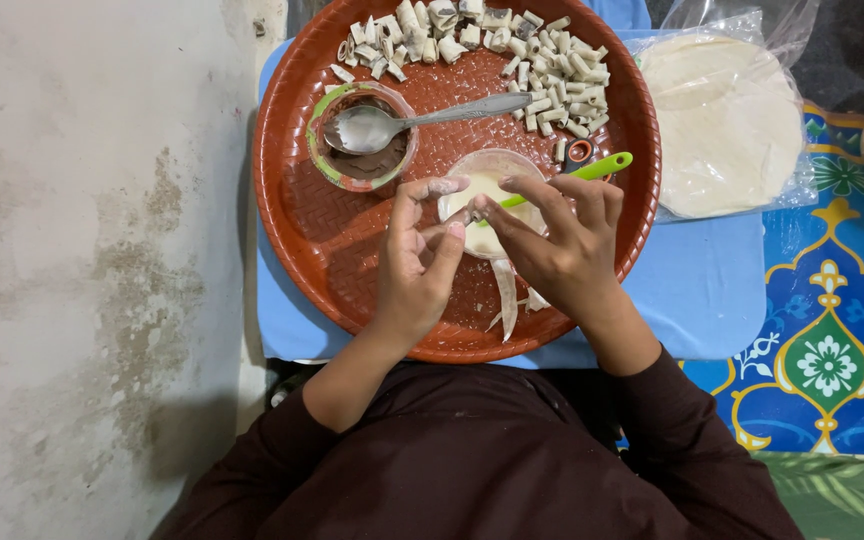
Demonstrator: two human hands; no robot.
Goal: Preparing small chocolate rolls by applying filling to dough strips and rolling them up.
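Observation:
My left hand [420, 262] and my right hand [559, 245] meet over a small bowl of pale paste [490, 180] on a round red woven tray [352, 250]. Both pinch a thin strip of pale dough [505, 290] that hangs down from the fingertips toward me. My fingers are dusted with white. A green-handled tool [600, 165] lies across the bowl's far side, behind my right hand. A pile of small rolled dough pieces [497, 50] fills the tray's far edge.
A small bowl with dark filling [364, 160] and a metal spoon [422, 118] sits on the tray's left. A stack of flat dough sheets in clear plastic [727, 120] lies right of the tray on a blue board [712, 290]. Patterned mat [832, 340] right; stained wall left.

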